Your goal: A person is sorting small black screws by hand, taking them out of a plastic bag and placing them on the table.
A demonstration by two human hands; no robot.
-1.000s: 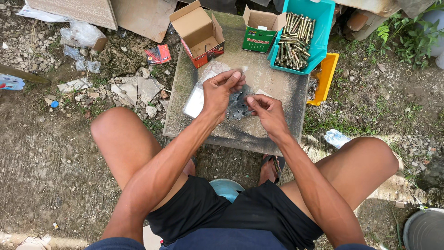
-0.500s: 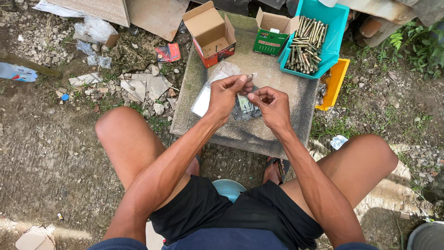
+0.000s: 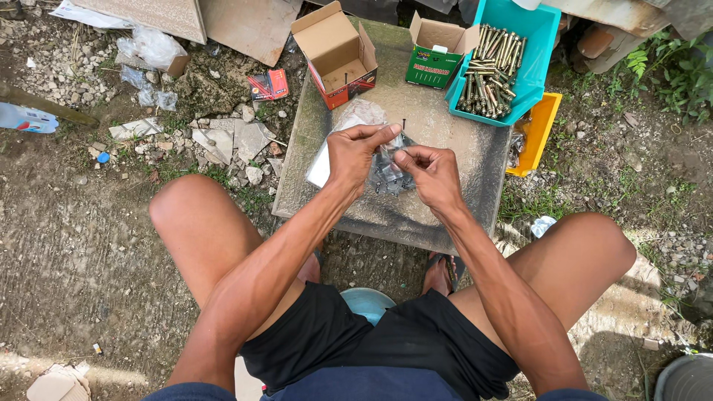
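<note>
Here, both hands meet over the grey slab (image 3: 445, 208). Left hand (image 3: 355, 156) pinches the top of a clear plastic bag (image 3: 386, 174) of small dark screws; right hand (image 3: 429, 172) has fingers curled at the bag's mouth, pinching too. Bag looks thin, limp, slippery, bottom-heavy; best gripped at the gathered neck. Teal tray (image 3: 538, 70) of bolts beyond.

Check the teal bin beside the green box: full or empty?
Partly full. The teal bin holds a loose pile of brass-coloured bolts, with bare bottom showing on its right side.
</note>
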